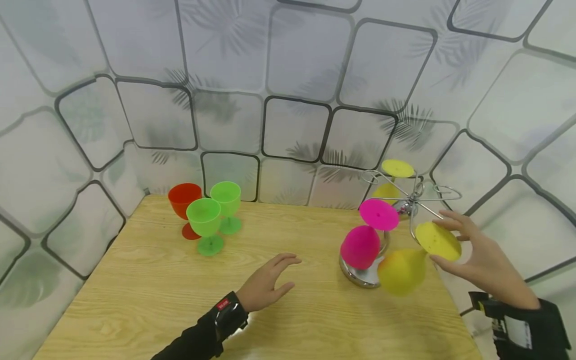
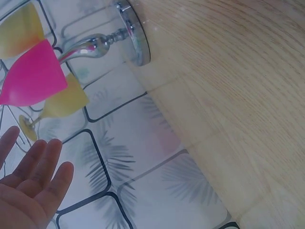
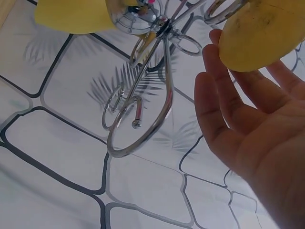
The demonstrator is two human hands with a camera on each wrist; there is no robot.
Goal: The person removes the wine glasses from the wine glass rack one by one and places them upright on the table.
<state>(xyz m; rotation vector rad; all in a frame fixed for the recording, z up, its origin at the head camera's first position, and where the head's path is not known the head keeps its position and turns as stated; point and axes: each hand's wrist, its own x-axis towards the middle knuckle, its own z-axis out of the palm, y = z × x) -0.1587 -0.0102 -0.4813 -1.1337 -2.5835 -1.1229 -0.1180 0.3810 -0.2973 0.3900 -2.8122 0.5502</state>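
Note:
My right hand [image 1: 481,257] is at a yellow goblet [image 1: 402,272] that hangs upside down from a chrome rack [image 1: 411,202]. The fingers and thumb straddle the goblet's round foot [image 1: 437,241]; in the right wrist view the foot [image 3: 267,36] covers part of the fingers. Beside it hang a pink goblet [image 1: 361,247] and, farther back, another yellow goblet [image 1: 386,191], both upside down. My left hand [image 1: 266,284] hovers over the table, its fingers extended and nothing held. In the left wrist view the left hand [image 2: 33,186] appears near the lower left corner.
One red goblet [image 1: 184,200] and two green goblets [image 1: 204,218] stand upright at the back left of the wooden table [image 1: 135,295]. The rack's heavy chrome base [image 1: 353,275] rests near the right side. Patterned fabric [image 1: 297,130] rises behind the table.

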